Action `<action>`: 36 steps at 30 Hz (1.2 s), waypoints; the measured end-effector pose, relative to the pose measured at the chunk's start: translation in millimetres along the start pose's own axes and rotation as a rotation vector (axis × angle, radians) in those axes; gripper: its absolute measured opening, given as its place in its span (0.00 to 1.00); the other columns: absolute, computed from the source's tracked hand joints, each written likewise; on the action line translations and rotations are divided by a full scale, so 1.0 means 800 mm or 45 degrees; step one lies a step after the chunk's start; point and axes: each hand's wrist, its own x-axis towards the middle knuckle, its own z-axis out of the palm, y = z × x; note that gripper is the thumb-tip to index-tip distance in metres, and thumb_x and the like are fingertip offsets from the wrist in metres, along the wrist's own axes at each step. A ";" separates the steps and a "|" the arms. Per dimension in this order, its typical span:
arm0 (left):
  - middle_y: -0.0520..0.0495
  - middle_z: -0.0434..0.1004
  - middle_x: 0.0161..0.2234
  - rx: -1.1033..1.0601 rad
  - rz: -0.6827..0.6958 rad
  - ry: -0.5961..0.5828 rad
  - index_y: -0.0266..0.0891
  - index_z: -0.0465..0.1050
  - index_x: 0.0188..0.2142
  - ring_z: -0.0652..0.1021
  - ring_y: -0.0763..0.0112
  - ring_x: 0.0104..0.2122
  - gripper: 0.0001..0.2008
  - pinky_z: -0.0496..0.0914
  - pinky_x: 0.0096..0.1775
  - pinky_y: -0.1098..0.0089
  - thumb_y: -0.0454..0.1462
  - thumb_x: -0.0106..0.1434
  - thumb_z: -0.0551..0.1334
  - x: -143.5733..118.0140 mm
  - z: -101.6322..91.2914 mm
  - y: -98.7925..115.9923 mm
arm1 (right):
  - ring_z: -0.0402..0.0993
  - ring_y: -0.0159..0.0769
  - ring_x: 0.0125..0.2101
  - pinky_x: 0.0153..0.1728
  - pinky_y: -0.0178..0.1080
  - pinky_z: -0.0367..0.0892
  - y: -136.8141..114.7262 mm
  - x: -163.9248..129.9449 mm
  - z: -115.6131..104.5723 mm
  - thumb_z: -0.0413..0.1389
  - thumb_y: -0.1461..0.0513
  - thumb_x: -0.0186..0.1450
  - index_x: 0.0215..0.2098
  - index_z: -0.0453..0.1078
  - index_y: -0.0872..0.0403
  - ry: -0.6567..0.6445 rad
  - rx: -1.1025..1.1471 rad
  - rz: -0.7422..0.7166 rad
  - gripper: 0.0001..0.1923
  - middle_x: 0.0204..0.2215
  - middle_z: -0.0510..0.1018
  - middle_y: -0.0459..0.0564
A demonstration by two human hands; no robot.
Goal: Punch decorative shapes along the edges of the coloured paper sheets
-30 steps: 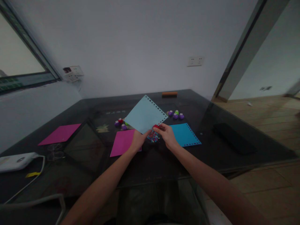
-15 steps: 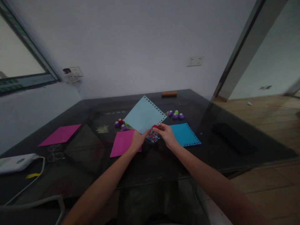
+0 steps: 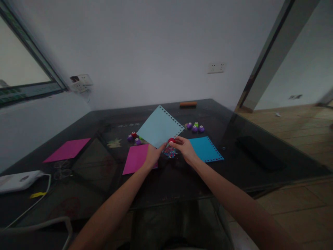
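Observation:
My left hand (image 3: 152, 155) grips the near corner of a light blue paper sheet (image 3: 158, 127), held tilted above the dark glass table (image 3: 182, 173). The sheet has a row of punched holes along its right edge. My right hand (image 3: 185, 148) holds a small red paper punch (image 3: 171, 140) clamped on that edge, close to the near corner. Under the hands lies a small heap of coloured paper bits (image 3: 170, 152).
A magenta sheet (image 3: 136, 158) lies left of my hands, another magenta sheet (image 3: 67, 150) farther left, a punched blue sheet (image 3: 205, 149) to the right. Several small punches (image 3: 195, 127) and more punches (image 3: 133, 136) sit behind. A white device with cable (image 3: 18, 180) lies at the left edge.
The red punch and my right hand have crept slightly along the sheet's edge toward the near corner. The sheet and left hand stay almost still.

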 end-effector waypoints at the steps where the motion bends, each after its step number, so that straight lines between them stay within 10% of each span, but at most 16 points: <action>1: 0.43 0.80 0.40 -0.004 0.003 0.000 0.35 0.72 0.45 0.74 0.60 0.48 0.17 0.63 0.54 0.59 0.38 0.55 0.63 0.000 0.000 0.001 | 0.73 0.34 0.32 0.38 0.38 0.65 0.001 0.000 0.000 0.67 0.59 0.44 0.29 0.73 0.53 0.002 0.007 0.002 0.15 0.28 0.79 0.46; 36: 0.43 0.80 0.40 0.068 0.047 -0.025 0.36 0.72 0.46 0.75 0.59 0.48 0.17 0.65 0.52 0.60 0.38 0.57 0.61 -0.001 -0.002 0.004 | 0.71 0.33 0.30 0.38 0.39 0.66 -0.008 -0.004 0.004 0.67 0.60 0.44 0.27 0.72 0.52 -0.037 0.085 0.024 0.13 0.26 0.77 0.45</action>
